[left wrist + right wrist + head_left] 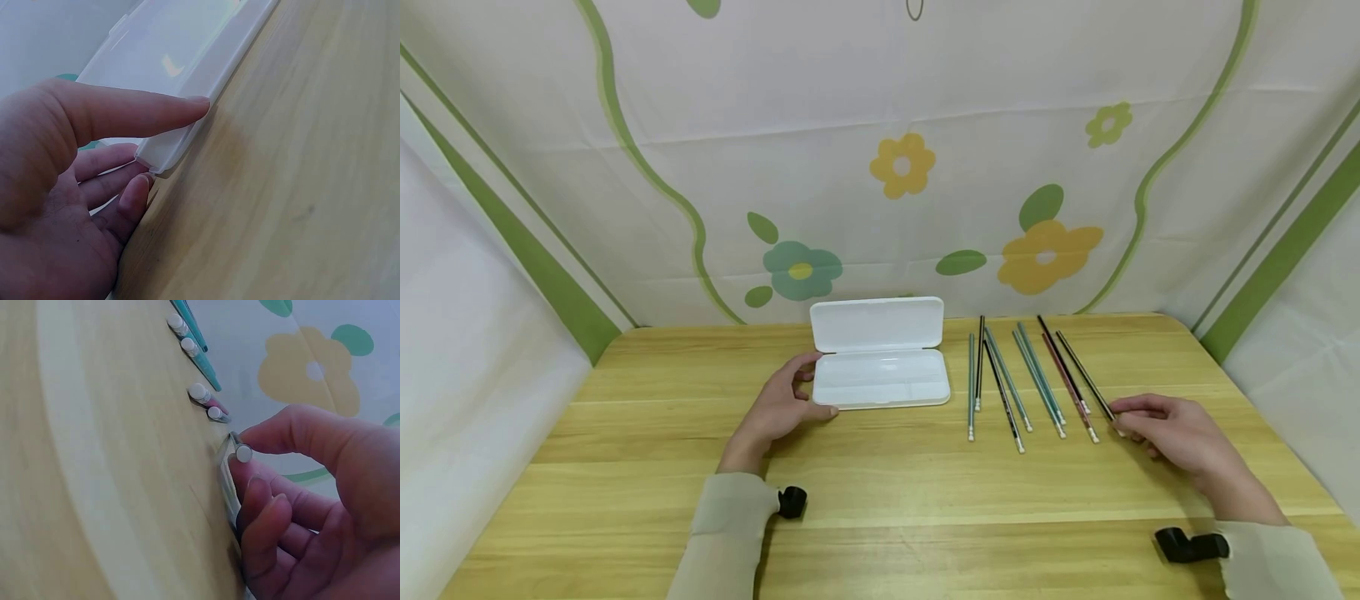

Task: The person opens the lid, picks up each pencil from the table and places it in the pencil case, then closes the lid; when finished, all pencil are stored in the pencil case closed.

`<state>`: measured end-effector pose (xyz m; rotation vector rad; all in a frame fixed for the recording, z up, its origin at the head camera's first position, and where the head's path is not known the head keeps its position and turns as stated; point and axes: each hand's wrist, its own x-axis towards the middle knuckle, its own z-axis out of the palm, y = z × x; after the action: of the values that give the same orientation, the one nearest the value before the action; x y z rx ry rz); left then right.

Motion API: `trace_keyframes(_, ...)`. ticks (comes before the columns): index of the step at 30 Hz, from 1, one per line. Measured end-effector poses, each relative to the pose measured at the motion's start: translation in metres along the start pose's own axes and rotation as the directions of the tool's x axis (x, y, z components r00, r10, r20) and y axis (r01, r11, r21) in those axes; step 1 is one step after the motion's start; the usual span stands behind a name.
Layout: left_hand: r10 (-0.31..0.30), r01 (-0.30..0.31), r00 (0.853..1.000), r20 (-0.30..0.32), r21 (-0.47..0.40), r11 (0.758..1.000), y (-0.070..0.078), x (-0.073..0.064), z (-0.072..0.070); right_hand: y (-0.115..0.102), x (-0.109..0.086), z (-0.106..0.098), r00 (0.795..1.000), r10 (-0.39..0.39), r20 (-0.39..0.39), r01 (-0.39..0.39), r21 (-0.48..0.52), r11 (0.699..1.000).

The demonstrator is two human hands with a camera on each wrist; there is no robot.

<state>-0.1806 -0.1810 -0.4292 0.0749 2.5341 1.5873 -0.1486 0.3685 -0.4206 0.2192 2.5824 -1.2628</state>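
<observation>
A white pencil case lies on the table with its lid raised at the back; I see nothing in its tray. My left hand grips the case's left end, the thumb along the front edge and the fingers at the left side. In the left wrist view the thumb touches the white rim. On the right, my right hand pinches a black pencil close to its eraser end. The white eraser shows between thumb and forefinger in the right wrist view.
Several pencils lie between the case and the right hand, erasers toward me: teal pencils, black ones and a reddish one. A flowered cloth hangs behind the wooden table.
</observation>
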Motion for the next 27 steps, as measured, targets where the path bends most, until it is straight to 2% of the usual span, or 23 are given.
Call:
trace_keyframes(12,-0.004,0.004,1.0,-0.006,-0.002,1.0,-0.001,0.0,0.0,0.005,0.001,-0.004,1.0,-0.028,0.008,0.027,0.088,0.996)
trace_keyframes(21,-0.029,0.029,1.0,-0.007,-0.001,1.0,0.001,0.0,0.0,0.008,0.001,-0.006,0.998,-0.057,0.016,0.054,0.123,0.991)
trace_keyframes(27,-0.032,0.032,0.999,-0.008,0.001,0.999,0.001,0.0,0.0,0.01,0.001,-0.007,0.997,-0.069,0.035,0.061,0.204,0.977)
